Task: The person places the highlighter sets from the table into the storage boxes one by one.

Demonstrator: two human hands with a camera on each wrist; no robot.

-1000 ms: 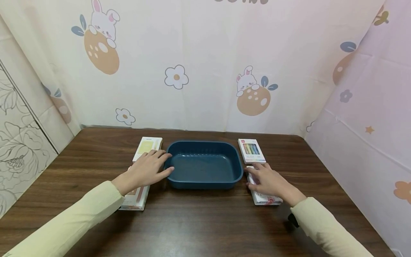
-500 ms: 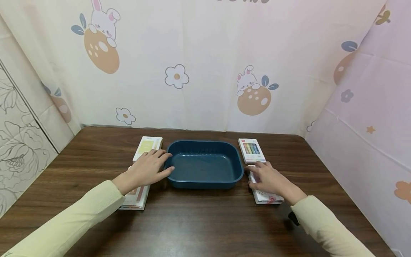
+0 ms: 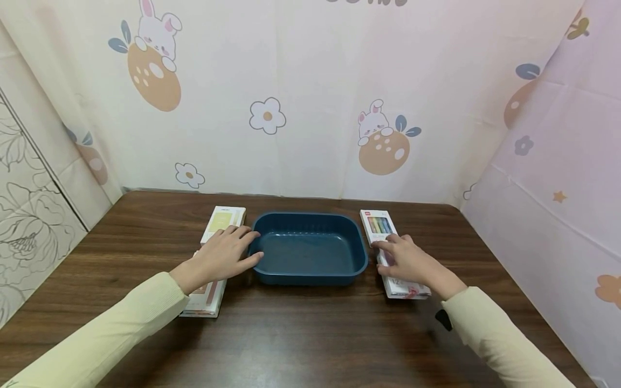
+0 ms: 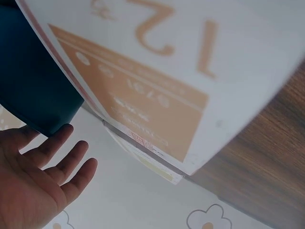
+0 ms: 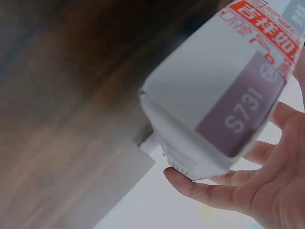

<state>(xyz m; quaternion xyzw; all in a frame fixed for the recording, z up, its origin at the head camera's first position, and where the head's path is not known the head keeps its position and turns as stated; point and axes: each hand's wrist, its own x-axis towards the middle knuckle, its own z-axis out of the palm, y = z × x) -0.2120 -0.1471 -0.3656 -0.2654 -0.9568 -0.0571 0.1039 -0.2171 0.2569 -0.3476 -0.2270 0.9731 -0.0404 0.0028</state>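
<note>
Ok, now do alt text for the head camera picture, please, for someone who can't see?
A dark blue tray sits on a brown table, a person's left grip at its left edge, right grip on a white box. More white boxes flank the tray; bunny-print cloth hangs behind.

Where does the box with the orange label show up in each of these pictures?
Head: the box sits to the lower left of the blue tray.
Left wrist: large, across the top and centre.
Right wrist: not in it.
Shared landmark: the brown table shows in all three.
</note>
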